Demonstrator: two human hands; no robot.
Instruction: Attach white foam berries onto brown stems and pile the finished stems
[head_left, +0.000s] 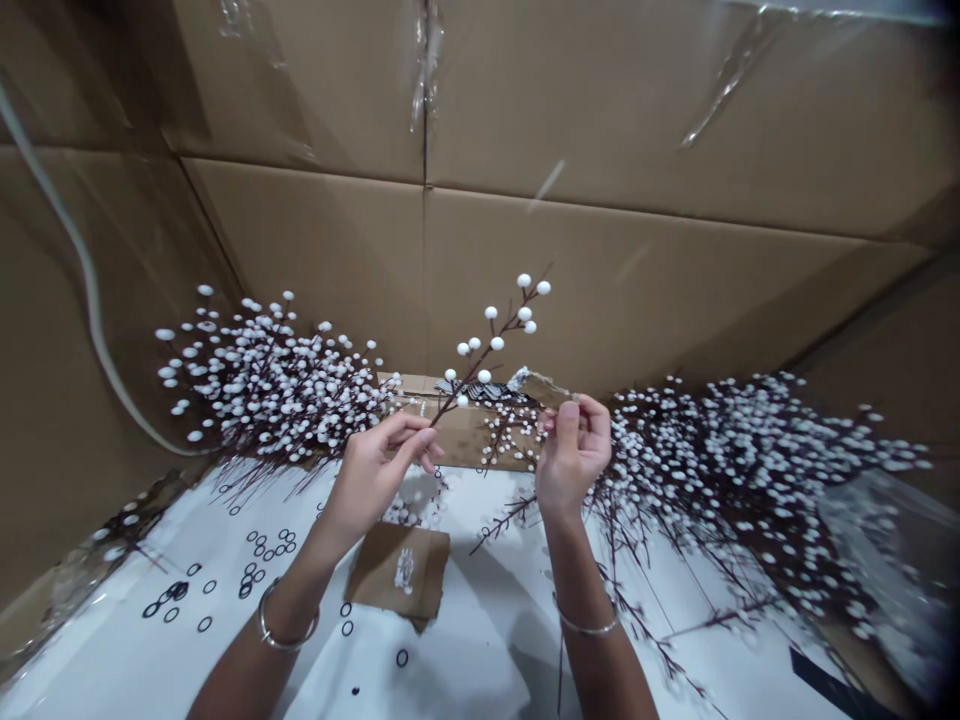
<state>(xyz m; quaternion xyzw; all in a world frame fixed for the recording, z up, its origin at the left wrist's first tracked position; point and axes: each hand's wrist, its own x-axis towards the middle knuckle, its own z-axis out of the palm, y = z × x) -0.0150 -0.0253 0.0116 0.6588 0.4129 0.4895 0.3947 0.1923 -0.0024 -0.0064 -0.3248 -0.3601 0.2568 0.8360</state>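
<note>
My left hand (pixel 384 465) pinches the lower stem of a sprig with white berries (pixel 480 345), which slants up to the right. In my right hand (pixel 574 450), thumb and fingers are closed on a thin light-brown strip (pixel 551 383). A whitish lump (pixel 518 378) is at the strip's far end, near the sprig but apart from it. What the strip is made of I cannot tell. Below my hands, a piece of cardboard (pixel 401 570) with a white smear (pixel 404 570) lies on the white table surface (pixel 480 610).
A heap of berry sprigs (pixel 277 380) stands at the left, and a larger heap (pixel 712 460) spreads at the right beside clear plastic (pixel 885 550). Several small black rings (pixel 255 575) are scattered on the left. Cardboard walls (pixel 600 280) enclose the back; a pale cable (pixel 90 280) hangs left.
</note>
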